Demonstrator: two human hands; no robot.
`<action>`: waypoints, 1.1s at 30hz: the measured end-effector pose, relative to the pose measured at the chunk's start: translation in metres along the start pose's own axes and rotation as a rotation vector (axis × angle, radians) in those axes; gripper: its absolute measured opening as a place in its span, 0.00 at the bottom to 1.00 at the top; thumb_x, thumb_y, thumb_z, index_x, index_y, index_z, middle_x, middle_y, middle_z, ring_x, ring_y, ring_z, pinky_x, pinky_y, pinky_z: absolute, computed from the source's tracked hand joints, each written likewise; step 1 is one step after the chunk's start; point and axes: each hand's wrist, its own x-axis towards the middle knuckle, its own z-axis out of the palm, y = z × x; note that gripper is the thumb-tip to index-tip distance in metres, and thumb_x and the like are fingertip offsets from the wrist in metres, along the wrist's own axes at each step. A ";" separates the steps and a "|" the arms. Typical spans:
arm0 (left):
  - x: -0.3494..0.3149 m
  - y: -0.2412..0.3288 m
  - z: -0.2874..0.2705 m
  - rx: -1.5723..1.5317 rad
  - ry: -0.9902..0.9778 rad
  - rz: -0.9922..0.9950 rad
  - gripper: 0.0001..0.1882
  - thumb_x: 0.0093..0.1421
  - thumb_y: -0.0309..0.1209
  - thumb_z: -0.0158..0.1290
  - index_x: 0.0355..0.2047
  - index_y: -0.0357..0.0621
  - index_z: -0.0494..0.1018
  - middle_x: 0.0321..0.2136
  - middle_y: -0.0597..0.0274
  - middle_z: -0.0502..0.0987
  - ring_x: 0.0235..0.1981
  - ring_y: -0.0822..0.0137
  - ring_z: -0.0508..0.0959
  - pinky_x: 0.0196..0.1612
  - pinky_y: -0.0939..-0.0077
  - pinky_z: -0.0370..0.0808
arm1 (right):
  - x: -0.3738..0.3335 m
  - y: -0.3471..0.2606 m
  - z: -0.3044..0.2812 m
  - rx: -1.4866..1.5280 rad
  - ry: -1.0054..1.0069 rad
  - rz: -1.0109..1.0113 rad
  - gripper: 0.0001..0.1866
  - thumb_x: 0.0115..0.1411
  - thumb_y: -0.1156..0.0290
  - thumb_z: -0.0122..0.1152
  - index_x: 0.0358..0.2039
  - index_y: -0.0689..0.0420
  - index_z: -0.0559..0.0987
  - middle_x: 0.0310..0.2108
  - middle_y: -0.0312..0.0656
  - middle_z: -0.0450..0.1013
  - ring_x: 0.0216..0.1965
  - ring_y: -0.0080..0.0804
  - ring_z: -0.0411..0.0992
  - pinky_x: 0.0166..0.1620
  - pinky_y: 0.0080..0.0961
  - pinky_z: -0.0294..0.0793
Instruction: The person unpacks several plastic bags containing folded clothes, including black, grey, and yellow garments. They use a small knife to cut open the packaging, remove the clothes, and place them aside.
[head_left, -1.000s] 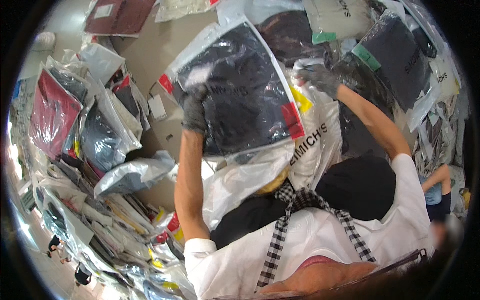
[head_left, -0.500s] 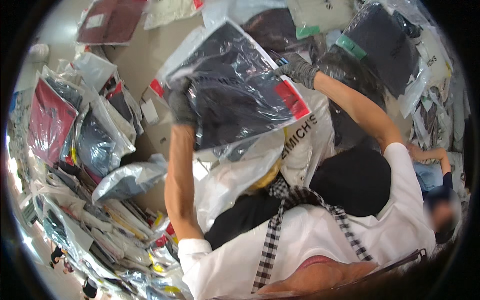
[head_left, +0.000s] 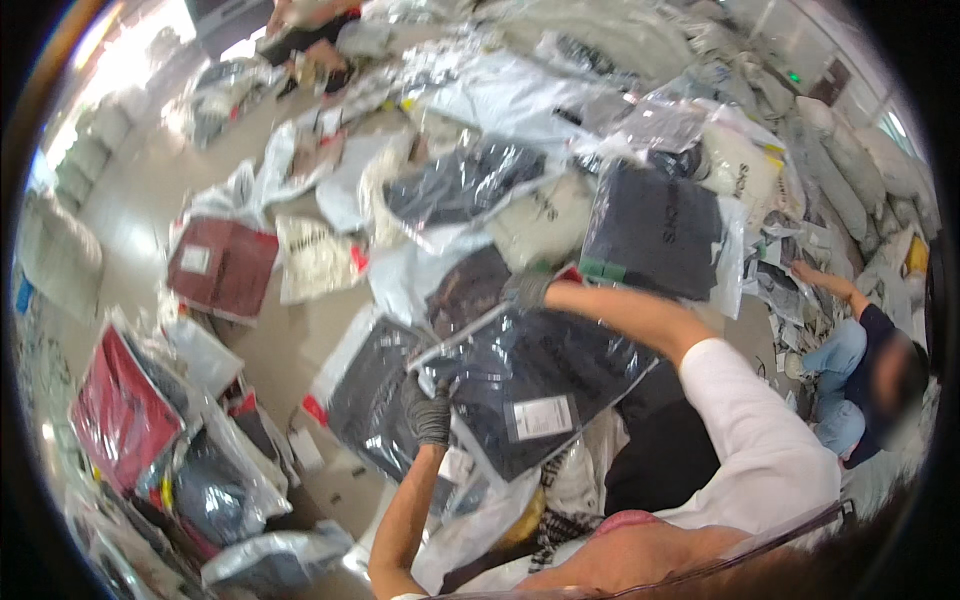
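- The dark bagged garment (head_left: 490, 375), with a white label (head_left: 543, 418), lies tilted near the middle of the frame, overlapping another dark packet (head_left: 370, 385) with a red corner.
- The left hand (head_left: 430, 412), in a grey glove, pinches the garment's left edge.
- The right hand (head_left: 527, 290), also gloved, is at its upper edge — fingers partly hidden, so I cannot tell whether they grip.
- The floor (head_left: 150, 190) is pale and smooth, with a sheen at upper left; clear-bagged clothes, among them a maroon packet (head_left: 222, 268) at left, spread over much of it.
- Stuffed sacks (head_left: 840, 165) are piled at upper right — a co-worker (head_left: 840, 350) in jeans sits below them.
- Bright light floods the upper left.
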 end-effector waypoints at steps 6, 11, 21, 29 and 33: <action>0.024 -0.084 0.002 -0.516 -0.248 -0.780 0.24 0.43 0.32 0.61 0.41 0.39 0.69 0.30 0.48 0.74 0.29 0.54 0.73 0.36 0.64 0.71 | 0.092 -0.190 -0.025 0.432 0.161 0.072 0.15 0.49 0.59 0.54 0.37 0.50 0.77 0.35 0.51 0.73 0.35 0.49 0.71 0.38 0.42 0.69; 0.000 -0.080 -0.002 0.218 -0.123 -0.374 0.25 0.41 0.32 0.62 0.39 0.38 0.69 0.32 0.48 0.74 0.34 0.52 0.73 0.38 0.66 0.70 | 0.123 -0.223 -0.007 0.531 0.137 0.148 0.18 0.50 0.58 0.53 0.40 0.51 0.75 0.37 0.53 0.72 0.36 0.49 0.71 0.39 0.41 0.69; 0.023 -0.118 -0.021 -0.068 -0.447 -0.786 0.23 0.43 0.40 0.60 0.36 0.37 0.74 0.27 0.52 0.78 0.25 0.63 0.75 0.30 0.71 0.71 | 0.143 -0.260 -0.009 0.610 0.067 0.126 0.24 0.49 0.54 0.55 0.46 0.51 0.73 0.41 0.52 0.70 0.42 0.46 0.70 0.42 0.41 0.68; 0.048 -0.025 0.007 -0.302 -0.398 -0.604 0.12 0.51 0.32 0.55 0.32 0.36 0.74 0.24 0.56 0.77 0.22 0.67 0.74 0.27 0.71 0.71 | 0.153 -0.183 0.043 0.189 0.080 0.083 0.17 0.52 0.55 0.49 0.34 0.52 0.79 0.33 0.48 0.74 0.36 0.39 0.73 0.40 0.33 0.70; 0.028 -0.115 -0.044 -0.226 -0.180 -0.667 0.08 0.52 0.29 0.55 0.31 0.39 0.75 0.19 0.63 0.74 0.18 0.73 0.72 0.19 0.76 0.69 | 0.159 -0.261 -0.034 0.506 0.103 0.042 0.33 0.46 0.42 0.55 0.40 0.60 0.76 0.36 0.55 0.73 0.38 0.48 0.72 0.42 0.35 0.70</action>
